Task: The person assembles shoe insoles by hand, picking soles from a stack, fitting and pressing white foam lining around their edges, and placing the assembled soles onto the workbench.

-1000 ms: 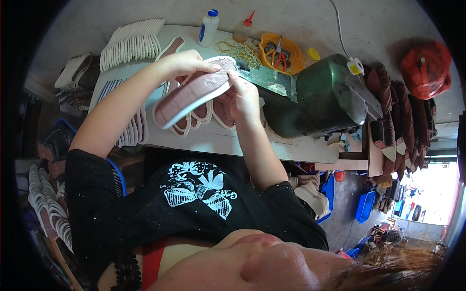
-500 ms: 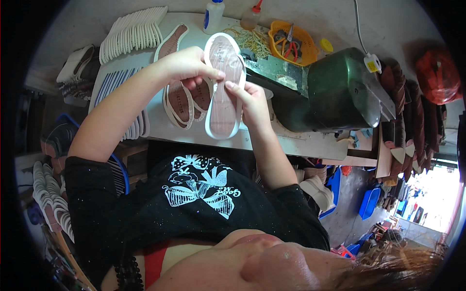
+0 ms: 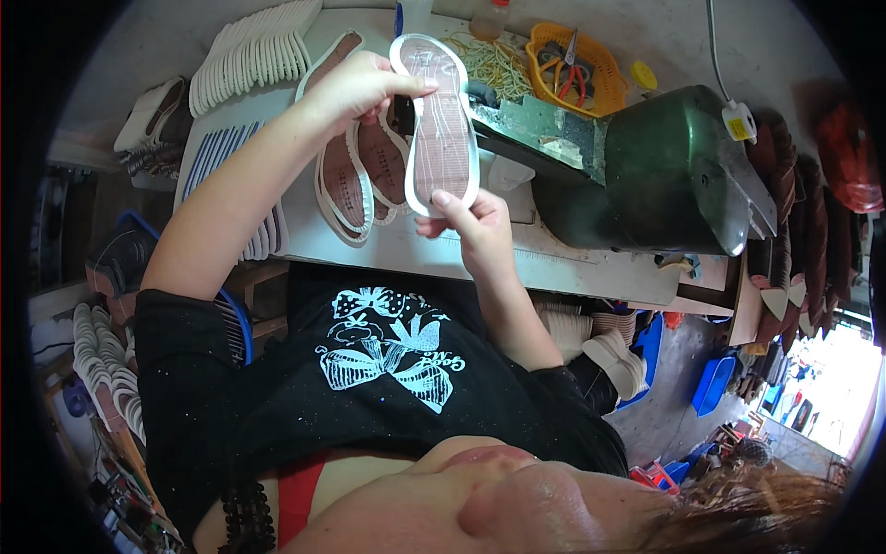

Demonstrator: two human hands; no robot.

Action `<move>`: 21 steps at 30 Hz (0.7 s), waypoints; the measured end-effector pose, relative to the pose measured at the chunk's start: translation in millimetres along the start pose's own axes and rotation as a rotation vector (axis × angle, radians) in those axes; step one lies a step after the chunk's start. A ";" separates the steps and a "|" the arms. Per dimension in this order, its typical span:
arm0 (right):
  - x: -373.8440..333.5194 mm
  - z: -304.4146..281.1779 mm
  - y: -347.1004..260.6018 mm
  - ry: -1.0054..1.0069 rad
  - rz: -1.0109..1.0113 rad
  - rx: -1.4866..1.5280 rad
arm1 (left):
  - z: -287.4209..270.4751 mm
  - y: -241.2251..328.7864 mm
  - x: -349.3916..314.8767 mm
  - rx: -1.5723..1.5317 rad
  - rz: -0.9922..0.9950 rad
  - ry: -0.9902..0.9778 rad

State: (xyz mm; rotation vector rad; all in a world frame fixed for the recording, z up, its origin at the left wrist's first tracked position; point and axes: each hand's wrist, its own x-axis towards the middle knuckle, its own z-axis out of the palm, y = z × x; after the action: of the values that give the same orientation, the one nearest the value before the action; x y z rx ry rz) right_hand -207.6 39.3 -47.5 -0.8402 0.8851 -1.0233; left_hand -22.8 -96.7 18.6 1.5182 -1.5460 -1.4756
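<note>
Between my two hands is a shoe sole (image 3: 441, 138) with a brown ribbed face and a raised white rim, held upright over the workbench (image 3: 554, 254). My left hand (image 3: 367, 88) is closed on its upper left edge, thumb lying across the brown face. Lower down, the thumb of my right hand (image 3: 475, 226) presses on the bottom end, with the fingers behind it. Beside and partly under my left hand lie more soles of the same kind, such as a brown one with a white rim (image 3: 343, 189). My left hand and arm hide part of them.
Rows of white sole pieces (image 3: 254, 55) stand at the bench's far left. A dark green machine (image 3: 646, 175) occupies the right side. Behind it are an orange basket (image 3: 600, 65) with scissors and pliers, and a heap of yellowish bands (image 3: 489, 69). Brown shoe parts (image 3: 784, 231) hang farther right.
The sole has moved up and slightly right, and stands straighter. My right hand has slid down to its bottom end; my left thumb has moved up toward its top.
</note>
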 end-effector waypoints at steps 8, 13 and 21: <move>38.1 29.8 -13.2 0.191 -0.163 0.174 | -33.2 0.4 56.2 0.196 -0.088 -0.071; 56.3 31.3 -18.5 0.236 -0.170 0.223 | -46.1 7.5 82.4 0.499 -0.130 -0.117; 65.0 32.1 -25.2 0.264 -0.157 0.187 | -35.3 28.9 100.6 0.517 0.325 -0.783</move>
State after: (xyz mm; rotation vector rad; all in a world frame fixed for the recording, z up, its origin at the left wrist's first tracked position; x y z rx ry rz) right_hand -170.2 -24.2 -25.7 -0.6323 0.9388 -1.3549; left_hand -25.7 -207.1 22.8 0.8481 -2.6461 -1.6373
